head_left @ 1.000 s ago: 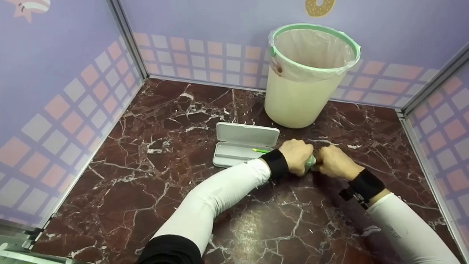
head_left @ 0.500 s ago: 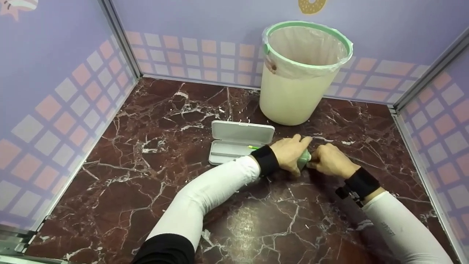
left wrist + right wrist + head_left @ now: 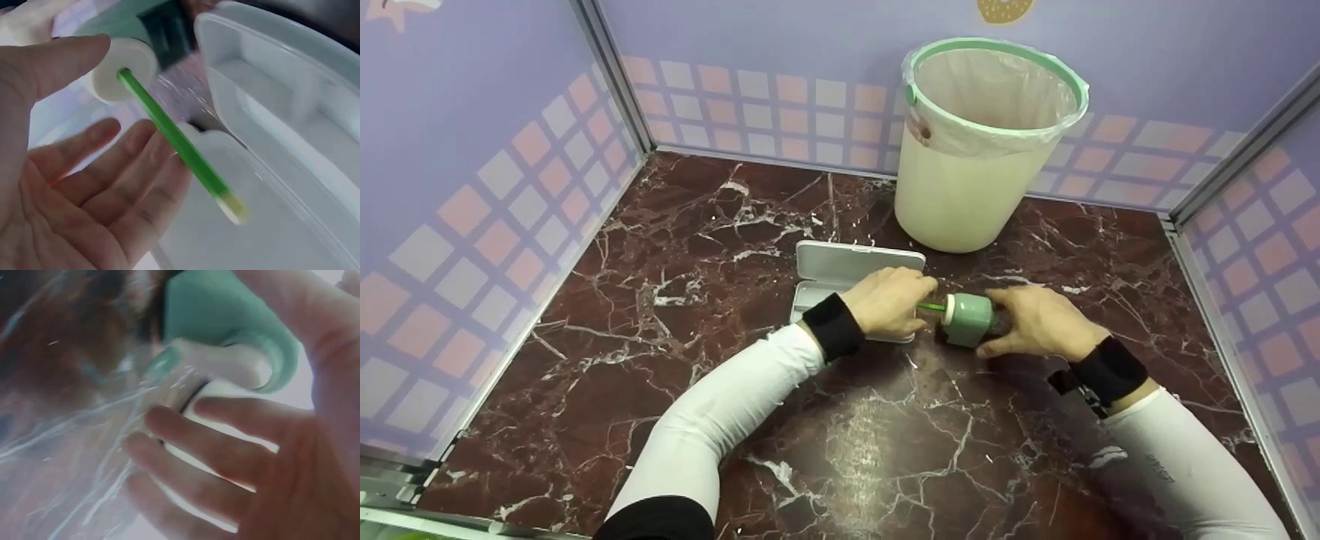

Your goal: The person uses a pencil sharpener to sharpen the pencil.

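Observation:
A green hand-crank pencil sharpener (image 3: 971,319) lies on the table between the hands, its cream round front facing left. From its hole sticks a green pencil (image 3: 174,135) with a yellowish end. My left hand (image 3: 889,304) is beside the pencil, over the pencil case. In the left wrist view its thumb and fingers stand apart on either side of the pencil, without gripping it. My right hand (image 3: 1046,319) is at the sharpener's crank side. The right wrist view shows its fingers spread below the pale crank handle (image 3: 236,365); whether the thumb touches the sharpener I cannot tell.
An open white pencil case (image 3: 855,262) lies under and behind the left hand, lid raised. Behind it stands a cream bin (image 3: 960,187) with a green rim and clear liner. Patterned walls border the dark red marbled table (image 3: 622,390). Small white bits are scattered about.
My left hand has left the sharpener's body and moved left to the pencil. The right hand's fingers have loosened from the crank. The sharpener is now more exposed.

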`<act>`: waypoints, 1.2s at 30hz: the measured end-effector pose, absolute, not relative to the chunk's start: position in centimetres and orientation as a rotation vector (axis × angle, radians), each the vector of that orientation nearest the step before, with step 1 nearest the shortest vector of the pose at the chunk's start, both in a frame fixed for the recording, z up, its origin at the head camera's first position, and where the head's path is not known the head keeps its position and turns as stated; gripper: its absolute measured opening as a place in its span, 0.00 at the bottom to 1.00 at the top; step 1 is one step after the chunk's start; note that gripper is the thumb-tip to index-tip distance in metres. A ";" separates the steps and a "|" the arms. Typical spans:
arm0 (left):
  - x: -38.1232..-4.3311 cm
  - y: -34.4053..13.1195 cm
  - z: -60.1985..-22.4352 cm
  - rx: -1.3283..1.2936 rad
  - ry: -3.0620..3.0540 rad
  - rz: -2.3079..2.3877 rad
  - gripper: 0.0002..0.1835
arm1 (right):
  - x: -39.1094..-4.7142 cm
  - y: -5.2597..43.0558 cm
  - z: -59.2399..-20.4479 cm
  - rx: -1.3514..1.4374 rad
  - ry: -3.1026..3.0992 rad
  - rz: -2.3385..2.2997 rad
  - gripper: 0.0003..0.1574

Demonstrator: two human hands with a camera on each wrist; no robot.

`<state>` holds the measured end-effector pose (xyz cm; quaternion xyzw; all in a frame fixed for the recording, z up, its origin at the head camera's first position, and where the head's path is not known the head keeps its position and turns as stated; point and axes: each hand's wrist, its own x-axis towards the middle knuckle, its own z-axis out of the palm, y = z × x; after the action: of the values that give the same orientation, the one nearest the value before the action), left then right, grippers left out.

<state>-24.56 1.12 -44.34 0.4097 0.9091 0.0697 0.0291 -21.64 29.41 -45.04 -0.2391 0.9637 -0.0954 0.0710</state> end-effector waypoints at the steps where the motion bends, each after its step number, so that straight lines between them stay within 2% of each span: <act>1: -24.7 0.8 -44.4 1.264 2.812 0.221 0.23 | -21.7 28.9 -45.0 -0.747 2.923 -0.297 0.59; 3: -25.2 0.2 -44.5 1.271 2.825 0.237 0.20 | -22.1 27.7 -45.1 -0.809 2.966 -0.323 0.65; 5: -25.6 0.0 -44.7 1.279 2.831 0.244 0.17 | -22.6 26.4 -45.6 -0.861 2.985 -0.362 0.63; 10: -25.9 0.2 -45.6 1.282 2.812 0.270 0.10 | -23.4 24.9 -47.9 -0.922 3.021 -0.422 0.40; 13: -25.8 0.3 -46.0 1.267 2.813 0.289 0.06 | -23.5 24.7 -48.9 -0.947 3.063 -0.445 0.33; 18: -25.7 0.0 -46.3 1.254 2.839 0.293 0.03 | -23.6 24.7 -49.1 -0.987 3.068 -0.473 0.31; 36: -25.2 0.1 -46.6 1.245 2.896 0.180 0.02 | -23.5 24.7 -49.2 -1.005 3.061 -0.482 0.30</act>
<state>-25.18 0.14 -46.63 0.3943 0.9172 0.0570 -0.0079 -23.55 24.74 -49.21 -0.3081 0.9380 -0.1477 -0.0579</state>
